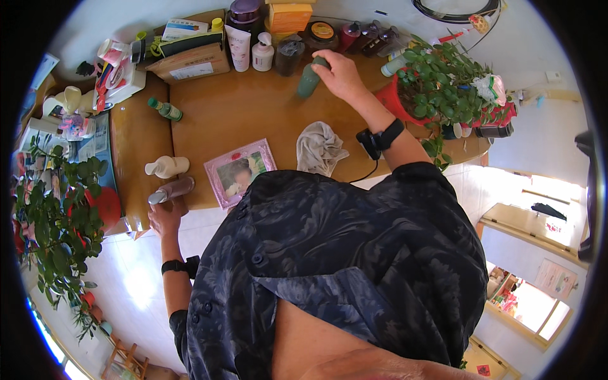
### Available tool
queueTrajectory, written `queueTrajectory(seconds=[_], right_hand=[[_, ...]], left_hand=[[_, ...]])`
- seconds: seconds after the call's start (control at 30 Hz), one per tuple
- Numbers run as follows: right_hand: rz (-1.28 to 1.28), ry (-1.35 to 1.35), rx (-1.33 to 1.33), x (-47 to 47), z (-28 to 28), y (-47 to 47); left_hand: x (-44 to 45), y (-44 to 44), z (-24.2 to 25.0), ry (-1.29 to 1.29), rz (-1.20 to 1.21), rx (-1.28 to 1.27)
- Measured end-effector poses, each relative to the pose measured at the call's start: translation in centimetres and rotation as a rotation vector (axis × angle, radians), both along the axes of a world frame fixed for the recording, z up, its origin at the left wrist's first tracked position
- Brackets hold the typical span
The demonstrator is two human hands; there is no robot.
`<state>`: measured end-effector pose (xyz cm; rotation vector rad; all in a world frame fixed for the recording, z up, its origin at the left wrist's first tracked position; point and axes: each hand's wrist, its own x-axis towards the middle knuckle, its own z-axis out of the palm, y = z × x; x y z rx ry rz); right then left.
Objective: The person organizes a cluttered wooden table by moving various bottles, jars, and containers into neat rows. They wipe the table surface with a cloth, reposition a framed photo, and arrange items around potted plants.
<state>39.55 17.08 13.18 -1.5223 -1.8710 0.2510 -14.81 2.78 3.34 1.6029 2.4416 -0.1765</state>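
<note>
My right hand [335, 71] grips a dark green bottle [309, 84] around its upper part, toward the back of the wooden table [237, 107]. At the table's near left edge my left hand [166, 216] is against a mauve bottle [178, 188] with a grey cap. Its fingers are partly hidden by that bottle, so its hold is unclear. Just behind it is a white bottle [171, 166]. Between my arms lie a pink-framed photo [216, 183] and a crumpled grey cloth [319, 147]. Farther back on the left is a small green-capped bottle [165, 110].
Along the wall stand a cardboard box [190, 66], a white tube [238, 47], a pump bottle [262, 53], a brown-lidded jar [323, 35] and several dark bottles [368, 35]. Potted plants flank the table: a red pot [396, 102] at right, another red pot [104, 209] at left.
</note>
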Motion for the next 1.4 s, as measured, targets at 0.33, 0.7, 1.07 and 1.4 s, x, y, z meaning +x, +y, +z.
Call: queueTrajectory(seconds=[0.33, 0.7, 1.07, 1.4], right_hand=[[-0.158, -0.053, 0.010, 4.1, -3.9, 6.3], [-0.184, -0.113, 0.088, 3.5, -6.1, 7.6], [0.105, -0.048, 0.150, -6.7, -0.9, 5.2], [0.618, -0.020, 0.037, -29.8, -3.5, 8.5]], left_hand=[[0.4, 0.1, 0.6, -0.019, 0.055, -0.043], [0.2, -0.2, 0.2, -0.020, 0.010, 0.027], [0.8, -0.2, 1.3, -0.084, 0.085, 0.022], [1.6, 0.1, 2.5, -0.152, 0.148, 0.043]])
